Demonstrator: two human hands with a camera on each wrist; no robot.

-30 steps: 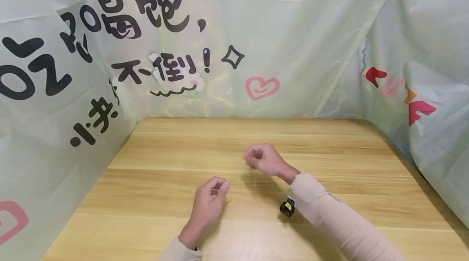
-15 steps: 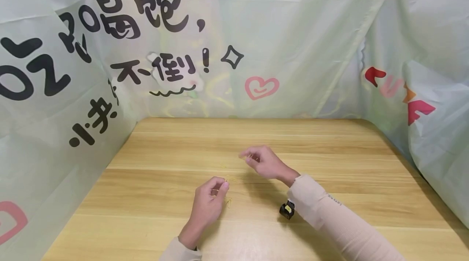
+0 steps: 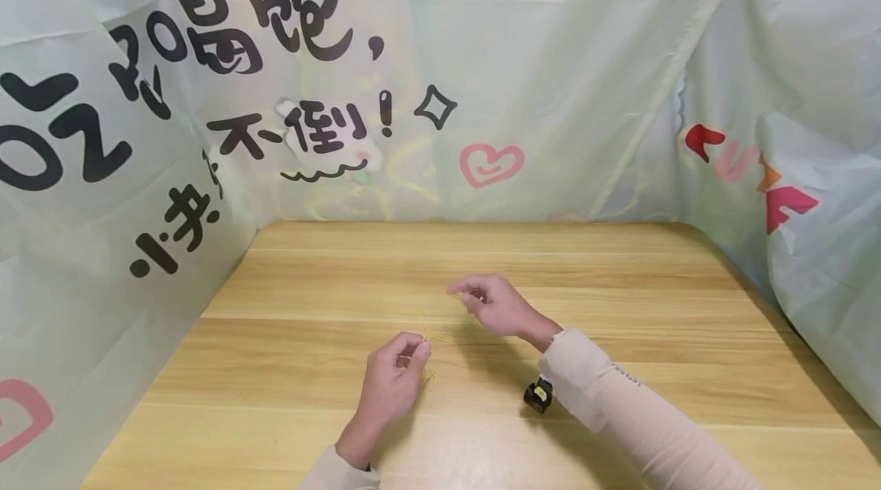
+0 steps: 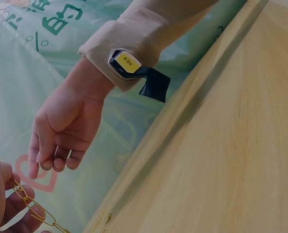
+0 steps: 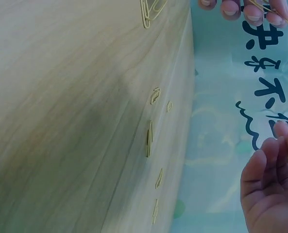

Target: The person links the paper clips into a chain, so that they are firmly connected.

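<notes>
My left hand (image 3: 394, 379) pinches a chain of linked gold paper clips (image 4: 29, 198) between thumb and forefinger. The chain hangs down from the fingertips, past the loosely bent other fingers. Farther off and to the right, my right hand (image 3: 502, 308) is raised above the table, with a thin gold paper clip (image 3: 456, 296) at its fingertips, mostly hidden by the thumb and fingers. Space separates the two hands. Several loose paper clips (image 5: 149, 138) lie scattered on the wooden table (image 5: 61, 145), between and beyond the hands.
Printed light-green cloth (image 3: 578, 92) hangs behind and along both sides of the table. A black wrist mount (image 3: 539, 394) with a yellow label sits at the right sleeve (image 3: 599, 383).
The right hand has shifted slightly left, its fingers turning the paper clip at their tips. The left hand has stayed in place with the chain.
</notes>
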